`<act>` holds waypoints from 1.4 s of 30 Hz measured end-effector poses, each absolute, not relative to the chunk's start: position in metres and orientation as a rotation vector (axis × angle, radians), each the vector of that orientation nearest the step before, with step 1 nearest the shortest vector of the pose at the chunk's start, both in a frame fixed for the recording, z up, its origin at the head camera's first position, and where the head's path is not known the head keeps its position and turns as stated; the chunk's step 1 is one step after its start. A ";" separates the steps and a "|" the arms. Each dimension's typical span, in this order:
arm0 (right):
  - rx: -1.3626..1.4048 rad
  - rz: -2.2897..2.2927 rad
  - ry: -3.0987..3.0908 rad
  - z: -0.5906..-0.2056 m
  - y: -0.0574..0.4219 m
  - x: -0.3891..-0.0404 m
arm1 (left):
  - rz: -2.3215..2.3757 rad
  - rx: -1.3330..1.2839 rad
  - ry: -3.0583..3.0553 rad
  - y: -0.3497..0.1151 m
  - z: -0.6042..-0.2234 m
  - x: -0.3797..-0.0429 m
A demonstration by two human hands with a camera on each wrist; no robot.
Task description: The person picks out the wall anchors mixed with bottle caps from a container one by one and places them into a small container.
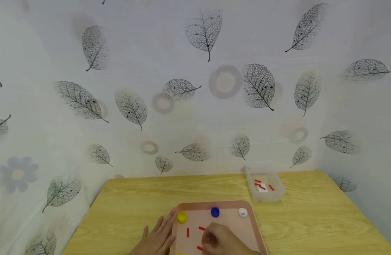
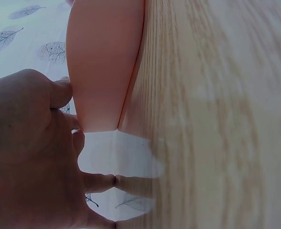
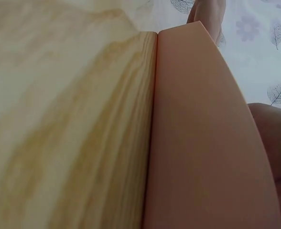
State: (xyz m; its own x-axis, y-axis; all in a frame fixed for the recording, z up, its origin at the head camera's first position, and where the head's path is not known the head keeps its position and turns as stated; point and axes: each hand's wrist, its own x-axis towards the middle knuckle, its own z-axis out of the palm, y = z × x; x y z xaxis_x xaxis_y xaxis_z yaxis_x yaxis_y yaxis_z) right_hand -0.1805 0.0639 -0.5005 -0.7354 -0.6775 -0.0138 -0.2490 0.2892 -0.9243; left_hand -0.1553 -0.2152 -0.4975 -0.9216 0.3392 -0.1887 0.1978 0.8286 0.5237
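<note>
On the wood-grained bench (image 1: 134, 198), the left hand (image 1: 157, 239) lies with fingers spread against the smooth pink tray (image 1: 214, 204). Inside, a round, ridged-looking yellow cap (image 1: 182, 217) sits near the corner; below it a slim red stick (image 1: 188, 232) points away from the person. Further right, an upper stick (image 1: 202, 228) and a lower stick (image 1: 200, 248) lie slightly slantwise, just left of the right hand (image 1: 225, 239), the nearer one; its fingers are curled, and whether they pinch anything I cannot tell. Beyond are a blue cap (image 1: 215, 212), a white cap (image 1: 243, 213) and a translucent plastic box (image 1: 279, 193).
</note>
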 end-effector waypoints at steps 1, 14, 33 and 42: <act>-0.793 -1.415 2.158 -0.500 0.063 -0.180 | 0.735 0.417 2.742 -0.215 -0.498 -0.155; -0.824 -1.145 2.320 -0.502 0.054 -0.183 | 0.710 0.429 2.778 -0.214 -0.503 -0.155; -0.650 -1.243 2.250 -0.496 0.060 -0.170 | 0.701 0.416 2.714 -0.215 -0.498 -0.151; -0.600 -1.305 2.244 -0.495 0.056 -0.170 | 0.649 0.407 2.742 -0.214 -0.495 -0.149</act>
State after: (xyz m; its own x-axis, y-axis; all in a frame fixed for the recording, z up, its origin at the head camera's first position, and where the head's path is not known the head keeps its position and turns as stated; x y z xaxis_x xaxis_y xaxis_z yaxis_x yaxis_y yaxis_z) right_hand -0.1702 0.0558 -0.4946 -0.7926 -0.5831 -0.1783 -0.1335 0.4513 -0.8823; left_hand -0.1491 -0.2136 -0.4954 -0.9170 0.3354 -0.2160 0.2030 0.8584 0.4711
